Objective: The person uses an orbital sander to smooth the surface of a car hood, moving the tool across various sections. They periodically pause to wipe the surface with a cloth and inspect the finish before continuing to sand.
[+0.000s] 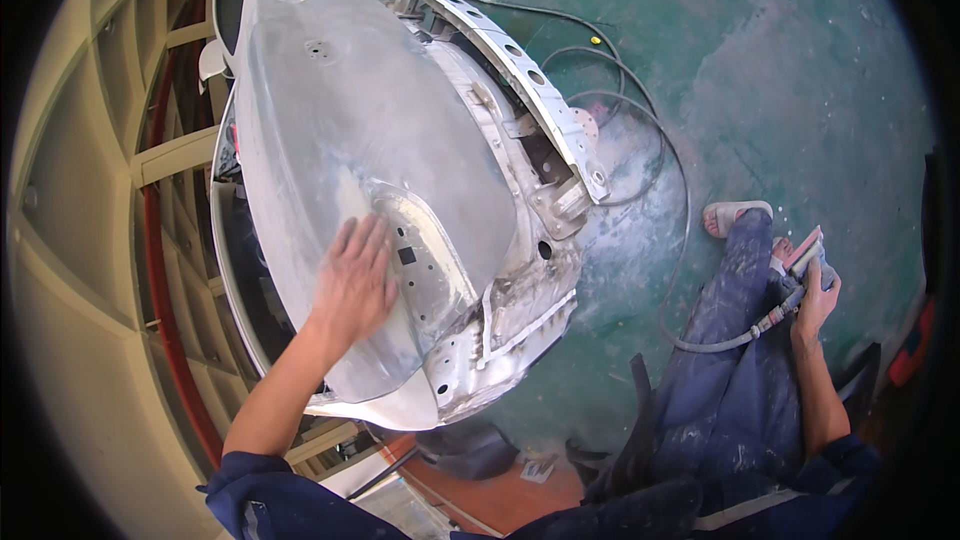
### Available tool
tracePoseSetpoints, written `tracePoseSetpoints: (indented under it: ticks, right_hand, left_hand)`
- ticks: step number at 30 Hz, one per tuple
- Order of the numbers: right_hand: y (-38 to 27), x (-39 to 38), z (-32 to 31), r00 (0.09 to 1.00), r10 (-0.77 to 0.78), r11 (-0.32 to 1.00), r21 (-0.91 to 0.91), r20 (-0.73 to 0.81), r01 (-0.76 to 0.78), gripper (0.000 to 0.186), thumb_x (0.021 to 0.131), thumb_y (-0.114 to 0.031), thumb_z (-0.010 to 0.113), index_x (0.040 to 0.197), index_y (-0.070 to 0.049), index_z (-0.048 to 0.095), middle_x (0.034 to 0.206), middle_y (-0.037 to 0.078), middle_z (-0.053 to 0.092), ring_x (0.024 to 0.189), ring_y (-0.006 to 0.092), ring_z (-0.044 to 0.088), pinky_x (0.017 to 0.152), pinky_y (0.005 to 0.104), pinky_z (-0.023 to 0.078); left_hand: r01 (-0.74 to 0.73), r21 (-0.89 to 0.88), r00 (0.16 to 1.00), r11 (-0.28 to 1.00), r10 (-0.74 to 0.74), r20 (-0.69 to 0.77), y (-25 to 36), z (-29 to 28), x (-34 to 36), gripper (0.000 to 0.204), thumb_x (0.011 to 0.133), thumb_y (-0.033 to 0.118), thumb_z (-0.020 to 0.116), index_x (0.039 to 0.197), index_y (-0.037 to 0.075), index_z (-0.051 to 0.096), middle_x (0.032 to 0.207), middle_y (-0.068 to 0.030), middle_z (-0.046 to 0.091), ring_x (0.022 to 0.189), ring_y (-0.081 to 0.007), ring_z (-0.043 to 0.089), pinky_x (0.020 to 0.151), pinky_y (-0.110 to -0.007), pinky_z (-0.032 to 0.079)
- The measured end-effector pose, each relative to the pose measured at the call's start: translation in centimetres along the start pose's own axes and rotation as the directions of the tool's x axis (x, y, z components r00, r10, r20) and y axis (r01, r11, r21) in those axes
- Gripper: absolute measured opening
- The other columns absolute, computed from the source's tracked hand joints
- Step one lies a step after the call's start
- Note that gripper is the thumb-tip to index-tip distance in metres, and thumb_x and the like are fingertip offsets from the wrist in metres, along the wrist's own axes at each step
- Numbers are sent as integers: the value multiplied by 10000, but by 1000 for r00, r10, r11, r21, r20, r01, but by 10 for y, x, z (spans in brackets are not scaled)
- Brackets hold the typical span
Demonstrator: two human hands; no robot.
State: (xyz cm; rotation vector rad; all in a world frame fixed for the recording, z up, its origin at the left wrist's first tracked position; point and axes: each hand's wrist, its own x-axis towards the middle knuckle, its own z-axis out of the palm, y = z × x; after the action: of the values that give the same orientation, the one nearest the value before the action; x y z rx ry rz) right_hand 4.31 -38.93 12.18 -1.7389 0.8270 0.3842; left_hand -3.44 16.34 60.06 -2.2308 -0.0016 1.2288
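My left hand (355,275) rests with fingers stretched out on a dull grey, partly sanded car body panel (370,115), just left of a recess with small holes and pale filler along its edge (435,250). My right hand (818,295) grips a pneumatic sanding tool (808,258) with a pinkish pad, held off the panel beside my legs. An air hose (730,340) runs from the tool across the floor.
A perforated metal beam (520,60) runs along the car's right side. The green, dusty floor (770,60) holds coiled hose at upper middle. Beige framework (80,140) with a red pipe (158,260) lines the left. My sandalled foot (720,220) is right of the car.
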Motion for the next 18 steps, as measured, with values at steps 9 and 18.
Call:
tracePoseSetpoints:
  ticks: [9, 18]
  right_hand:
    - [2, 2, 2, 994, -65, 997, -43, 87, 69, 459, 968, -305, 757, 1204, 55, 601, 1078, 81, 636, 943, 151, 590, 862, 296, 496]
    - [-38, 0, 22, 999, -19, 999, -44, -42, 18, 489, 956, -314, 772, 1210, 64, 593, 1104, 115, 638, 975, 180, 597, 910, 322, 501]
  left_hand:
    - [296, 122, 947, 947, -274, -169, -47, 8, 58, 718, 973, 337, 553, 1532, -90, 404, 1628, -226, 389, 1548, -336, 307, 1292, -470, 195]
    - [216, -22, 975, 976, -217, -42, -16, -4, 19, 773, 980, 375, 561, 1543, -116, 363, 1643, -254, 344, 1560, -373, 266, 1297, -476, 173]
